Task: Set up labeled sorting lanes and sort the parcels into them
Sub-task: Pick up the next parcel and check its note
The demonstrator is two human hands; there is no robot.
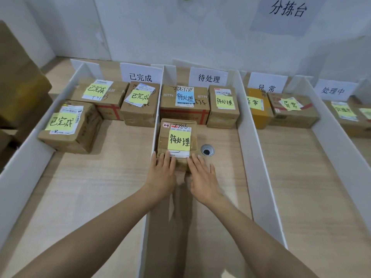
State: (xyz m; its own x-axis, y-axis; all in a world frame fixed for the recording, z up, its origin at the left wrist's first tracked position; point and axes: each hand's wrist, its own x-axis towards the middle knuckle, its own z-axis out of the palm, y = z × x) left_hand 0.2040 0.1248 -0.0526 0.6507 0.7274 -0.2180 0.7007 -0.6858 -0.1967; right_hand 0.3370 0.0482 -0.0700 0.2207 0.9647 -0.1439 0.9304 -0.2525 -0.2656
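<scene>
Both hands lie flat with fingers straight, gripping nothing: the left hand [161,173] and the right hand [202,177] rest side by side on the near top edge of the small brown cardboard parcel [193,141]. The parcel bears a yellow handwritten sticky note [179,140] and sits in the second lane from the left. It is tight against the thin white board divider [145,247] on its left and just short of the larger brown carton with red tape and a blue note [182,112] farther in. Flat palms give only friction, so a push toward the far end could skew the parcel or knock it into that carton. The left forearm crosses over the divider (it looks light, though how it is fixed cannot be seen), so a careless sweep might tip it or shift the lane. Fingertips so close to the note could rub it loose. A round metal-rimmed cable hole [207,150] lies just right of the parcel, and a sideways slide could catch a corner there. Underneath is a pale wood-grain tabletop [100,177]. Beyond it stands a plain white wall [200,37] carrying a paper sign [287,9], with a white card [208,78] heading the lane and tall brown cartons [18,77] stacked at the far left.
</scene>
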